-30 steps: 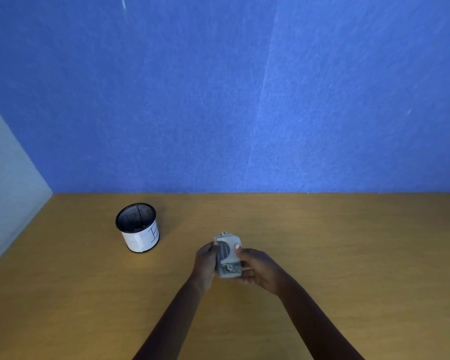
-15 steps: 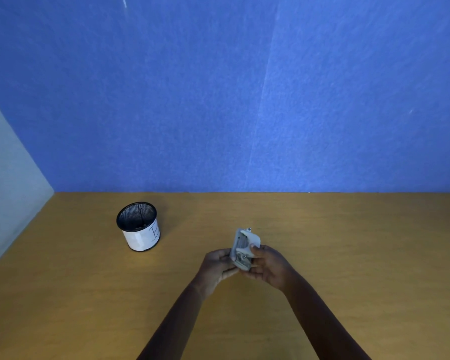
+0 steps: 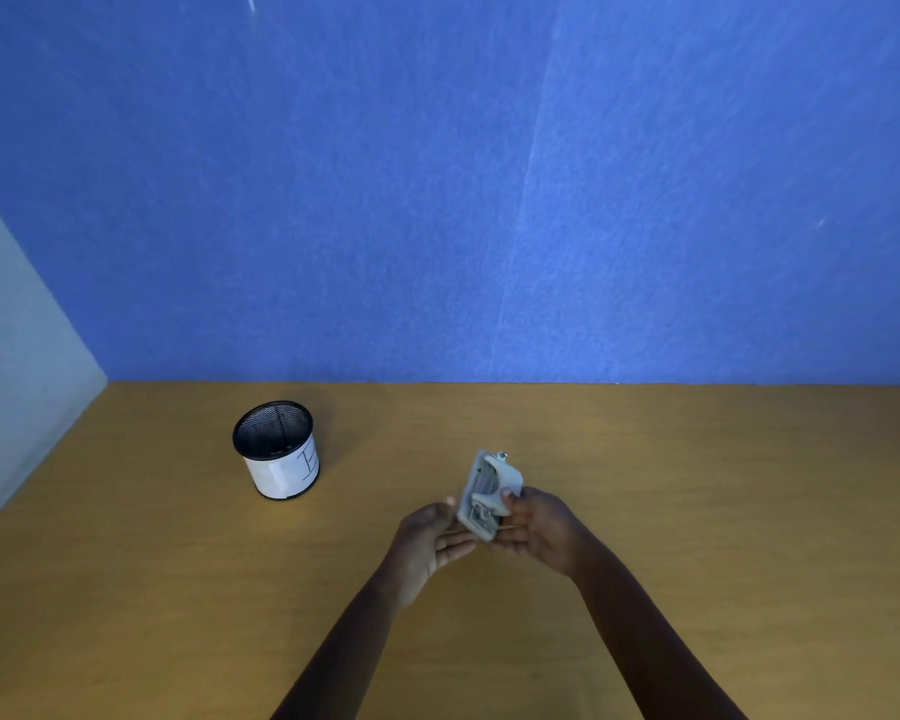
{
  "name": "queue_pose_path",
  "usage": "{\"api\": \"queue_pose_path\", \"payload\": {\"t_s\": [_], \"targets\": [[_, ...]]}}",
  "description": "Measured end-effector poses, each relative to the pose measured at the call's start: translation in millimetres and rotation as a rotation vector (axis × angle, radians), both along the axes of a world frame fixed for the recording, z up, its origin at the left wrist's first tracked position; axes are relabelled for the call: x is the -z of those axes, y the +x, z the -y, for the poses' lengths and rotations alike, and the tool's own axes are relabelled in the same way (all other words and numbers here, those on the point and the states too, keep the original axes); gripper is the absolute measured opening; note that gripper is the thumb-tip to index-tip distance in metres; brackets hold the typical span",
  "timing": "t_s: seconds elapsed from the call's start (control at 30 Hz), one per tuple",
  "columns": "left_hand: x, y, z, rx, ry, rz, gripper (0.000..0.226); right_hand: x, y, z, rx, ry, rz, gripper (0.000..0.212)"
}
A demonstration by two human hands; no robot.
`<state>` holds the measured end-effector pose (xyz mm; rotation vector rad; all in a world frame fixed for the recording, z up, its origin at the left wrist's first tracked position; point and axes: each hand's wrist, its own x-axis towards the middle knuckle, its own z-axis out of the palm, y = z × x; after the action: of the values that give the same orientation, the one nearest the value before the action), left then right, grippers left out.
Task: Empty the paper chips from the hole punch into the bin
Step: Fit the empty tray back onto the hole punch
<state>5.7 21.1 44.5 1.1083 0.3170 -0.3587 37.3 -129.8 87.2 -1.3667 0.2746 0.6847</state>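
A small grey hole punch (image 3: 489, 493) is held tilted on its side above the wooden table (image 3: 697, 511), near the middle. My right hand (image 3: 539, 530) grips its lower right side, thumb on the handle. My left hand (image 3: 430, 543) is at its lower left edge, fingertips touching the base. The bin (image 3: 277, 449), a small black mesh cup with a white paper label, stands upright to the left, well apart from the hands. No paper chips are visible.
A blue felt partition (image 3: 489, 200) rises behind the table. A pale grey panel (image 3: 17, 381) closes off the left side. The table's back edge meets the blue partition just behind the bin.
The hole punch has been turned from flat, handle up, onto its side and shifted slightly right. My left hand has slipped from gripping its side to touching its lower edge.
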Motion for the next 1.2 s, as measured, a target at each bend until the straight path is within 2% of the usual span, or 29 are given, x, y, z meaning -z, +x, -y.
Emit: {"api": "queue_pose_path", "payload": {"t_s": [0.07, 0.13, 0.27, 0.43, 0.63, 0.8, 1.2], "targets": [[-1, 1, 0, -0.037, -0.133, -0.072, 0.042, -4, 0, -1, -0.053, -0.026, 0.010, 0.019], [-2, 3, 3, -0.063, -0.200, -0.116, 0.046, -5, 0, -4, -0.112, -0.073, 0.021, 0.019], [-7, 3, 9, -0.008, -0.312, -0.087, 0.054, -5, -4, -9, -0.213, -0.167, 0.058, 0.024], [-3, 1, 10, -0.010, -0.378, -0.080, 0.053, -1, -4, -12, -0.199, -0.265, 0.129, 0.032], [-1, 1, 12, -0.077, -0.453, -0.110, 0.050, -4, -4, -15, -0.209, -0.369, 0.228, 0.009], [0, 1, 13, -0.119, -0.445, -0.119, 0.049, 2, -4, -17, -0.184, -0.325, 0.243, 0.021], [-4, 2, 13, -0.135, -0.437, -0.143, 0.049, 5, -5, -17, -0.158, -0.312, 0.232, 0.021]]}}
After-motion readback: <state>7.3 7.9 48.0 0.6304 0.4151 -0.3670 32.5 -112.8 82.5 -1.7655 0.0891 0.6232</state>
